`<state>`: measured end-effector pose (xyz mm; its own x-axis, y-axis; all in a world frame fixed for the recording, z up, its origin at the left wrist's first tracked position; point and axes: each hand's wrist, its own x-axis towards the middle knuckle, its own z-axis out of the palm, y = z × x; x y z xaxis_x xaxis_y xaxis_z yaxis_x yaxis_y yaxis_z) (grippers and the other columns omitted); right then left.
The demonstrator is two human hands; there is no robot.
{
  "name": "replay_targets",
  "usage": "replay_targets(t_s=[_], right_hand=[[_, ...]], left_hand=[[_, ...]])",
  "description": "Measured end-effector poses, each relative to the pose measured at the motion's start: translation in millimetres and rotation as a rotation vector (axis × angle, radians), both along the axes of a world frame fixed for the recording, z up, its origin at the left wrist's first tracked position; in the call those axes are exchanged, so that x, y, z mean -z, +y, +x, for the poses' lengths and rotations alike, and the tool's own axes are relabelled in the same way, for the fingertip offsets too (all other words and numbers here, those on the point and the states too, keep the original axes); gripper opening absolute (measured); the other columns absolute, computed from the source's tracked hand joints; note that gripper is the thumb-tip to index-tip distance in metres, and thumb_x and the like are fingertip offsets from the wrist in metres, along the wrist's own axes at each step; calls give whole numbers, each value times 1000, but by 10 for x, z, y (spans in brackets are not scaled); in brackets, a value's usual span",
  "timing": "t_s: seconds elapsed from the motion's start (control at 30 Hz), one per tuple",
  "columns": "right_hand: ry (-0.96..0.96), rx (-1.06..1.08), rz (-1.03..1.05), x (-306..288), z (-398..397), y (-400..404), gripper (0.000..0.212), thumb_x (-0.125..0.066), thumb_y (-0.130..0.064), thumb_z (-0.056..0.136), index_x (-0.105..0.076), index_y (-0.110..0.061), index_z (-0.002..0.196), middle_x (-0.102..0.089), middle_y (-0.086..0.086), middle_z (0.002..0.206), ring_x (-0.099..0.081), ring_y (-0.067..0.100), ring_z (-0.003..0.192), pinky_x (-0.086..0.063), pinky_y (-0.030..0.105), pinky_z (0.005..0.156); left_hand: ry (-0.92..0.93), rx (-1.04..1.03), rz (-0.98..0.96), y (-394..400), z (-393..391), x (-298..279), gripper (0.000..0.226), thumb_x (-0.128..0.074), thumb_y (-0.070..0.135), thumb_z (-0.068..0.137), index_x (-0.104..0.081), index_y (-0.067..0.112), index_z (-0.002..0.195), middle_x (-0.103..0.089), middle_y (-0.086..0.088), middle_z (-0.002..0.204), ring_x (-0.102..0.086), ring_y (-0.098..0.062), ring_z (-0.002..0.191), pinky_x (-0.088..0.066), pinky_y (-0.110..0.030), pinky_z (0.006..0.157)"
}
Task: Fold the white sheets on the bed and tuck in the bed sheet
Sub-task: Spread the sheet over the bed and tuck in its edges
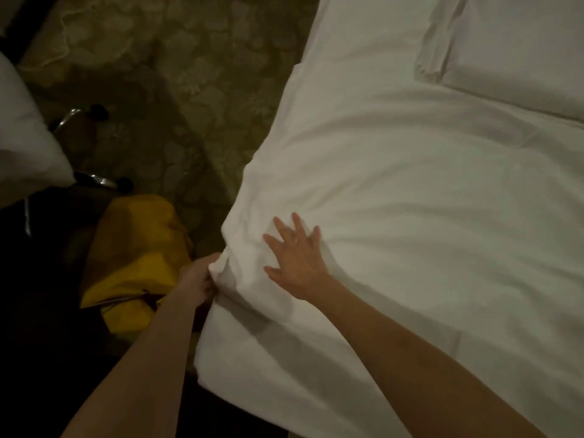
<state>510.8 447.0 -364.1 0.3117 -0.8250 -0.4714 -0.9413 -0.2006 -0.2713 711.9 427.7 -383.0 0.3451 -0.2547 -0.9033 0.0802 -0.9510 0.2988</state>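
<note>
My left hand (197, 279) grips the bed sheet (395, 191) edge at the mattress side; right hand (295, 259) beside it presses flat, fingers spread. Pull taut, then tuck under.

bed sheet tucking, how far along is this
Done: the bed sheet lies spread over the mattress, with a folded white sheet at the far corner. In hand: the left hand grips a bunched edge at the bed's side while the right hand presses flat beside it. Left: that bunch still sticks out and wrinkles fan from it, so this side is not yet tucked. Other sides are out of view.
</note>
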Motion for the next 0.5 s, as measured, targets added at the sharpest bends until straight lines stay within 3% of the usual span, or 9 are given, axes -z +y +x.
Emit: replay_targets(t_s=[0.1, 0.2, 0.33, 0.5], right_hand=[[-44, -61, -28, -47, 293, 54, 58, -41, -57, 93, -40, -20, 138, -25, 6, 152, -19, 29, 141, -12, 54, 113], [-17, -109, -45, -72, 472, 134, 56, -43, -60, 90, -48, -17, 126, -45, 7, 131, -42, 26, 117, -32, 43, 99], [48, -125, 9, -82, 617, 233, 48, -42, -56, 92, -50, -15, 114, -56, 8, 115, -51, 27, 104, -35, 43, 92], [18, -223, -13, -129, 733, 219, 25, -37, -26, 100, -55, -14, 113, -60, 8, 114, -51, 27, 106, -34, 41, 93]], left_hand=[[12, -70, -252, -49, 82, -45, 42, -61, 10, 90, -52, 13, 131, -55, -12, 131, -57, -32, 111, -51, -40, 85], [-59, 164, -348, -69, 190, -122, 28, -63, 14, 91, -61, 20, 118, -57, -5, 126, -56, -29, 113, -51, -46, 95], [-79, 550, -320, -42, 368, -120, 30, -61, 25, 92, -61, 12, 119, -58, -3, 121, -53, -25, 115, -47, -46, 100], [-125, 488, -280, -49, 385, -46, 41, -62, 26, 91, -52, 13, 129, -51, -10, 134, -50, -30, 121, -46, -46, 101]])
